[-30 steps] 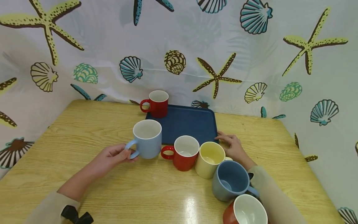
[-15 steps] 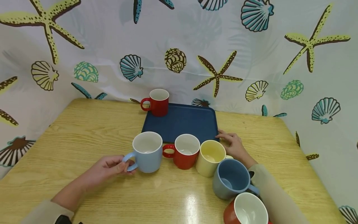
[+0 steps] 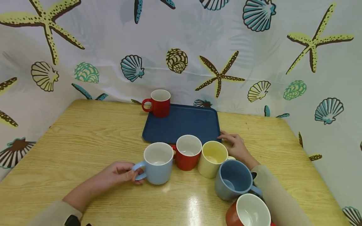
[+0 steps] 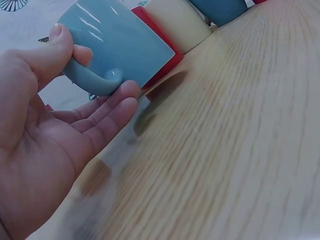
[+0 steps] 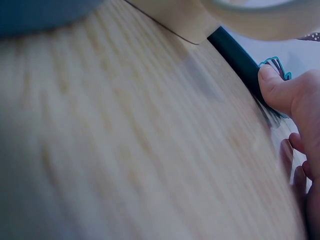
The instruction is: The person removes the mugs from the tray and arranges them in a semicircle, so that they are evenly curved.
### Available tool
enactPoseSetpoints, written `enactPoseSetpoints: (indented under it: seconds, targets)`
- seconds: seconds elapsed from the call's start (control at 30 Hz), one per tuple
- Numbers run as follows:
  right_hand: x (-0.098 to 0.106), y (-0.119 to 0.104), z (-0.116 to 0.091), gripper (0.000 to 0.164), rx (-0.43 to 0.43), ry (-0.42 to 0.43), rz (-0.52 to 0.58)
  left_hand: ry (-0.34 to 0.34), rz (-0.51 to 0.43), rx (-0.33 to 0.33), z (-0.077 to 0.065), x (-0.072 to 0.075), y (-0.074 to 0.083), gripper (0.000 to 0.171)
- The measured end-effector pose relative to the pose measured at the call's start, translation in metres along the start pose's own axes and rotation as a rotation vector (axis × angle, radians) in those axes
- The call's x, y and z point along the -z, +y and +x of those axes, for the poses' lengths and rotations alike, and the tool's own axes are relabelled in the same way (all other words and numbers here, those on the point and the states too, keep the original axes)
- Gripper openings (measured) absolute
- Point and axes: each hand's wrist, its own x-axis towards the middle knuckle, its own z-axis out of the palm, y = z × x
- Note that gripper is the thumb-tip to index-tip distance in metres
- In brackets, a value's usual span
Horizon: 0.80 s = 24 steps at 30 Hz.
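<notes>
My left hand [image 3: 120, 175] pinches the handle of a light blue mug [image 3: 159, 166] between thumb and fingers. The mug is upright, close over the table, and overlaps the handle of a red mug [image 3: 187, 160] with a white inside. In the left wrist view, the light blue mug [image 4: 110, 45] has the thumb on top of its handle and the other fingers below. My right hand [image 3: 237, 149] rests at the near right corner of a dark blue tray [image 3: 186, 124], fingers relaxed. The right wrist view has its thumb against the tray's edge [image 5: 237, 60].
Another red mug [image 3: 160, 106] stands on the tray's far left corner. A pale yellow mug [image 3: 209, 168], a grey-blue mug [image 3: 229, 188] and a red mug [image 3: 232, 216] line up beside my right forearm. A shell-patterned cloth [image 3: 158, 37] hangs behind the wooden table [image 3: 99, 131].
My left hand has brought the light blue mug down and toward me, away from the tray's front left corner, then rightward beside the red mug. The right hand has stayed at the tray.
</notes>
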Motion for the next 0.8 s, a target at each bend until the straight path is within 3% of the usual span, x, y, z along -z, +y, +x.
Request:
enactPoseSetpoints:
  seconds: [0.27,0.43,0.8]
  targets:
    - [0.0,-0.002,0.001,0.037,0.002,-0.003,-0.004,-0.065,-0.018,0.013,0.011,-0.002,-0.007,0.023]
    - [0.001,-0.003,0.0,0.037,0.004,-0.001,0.003,-0.095,0.011,-0.024,0.016,0.0,-0.009,0.025]
    - [0.0,-0.001,0.0,0.037,-0.021,0.0,0.006,-0.092,0.049,-0.009,0.02,0.006,-0.012,0.02]
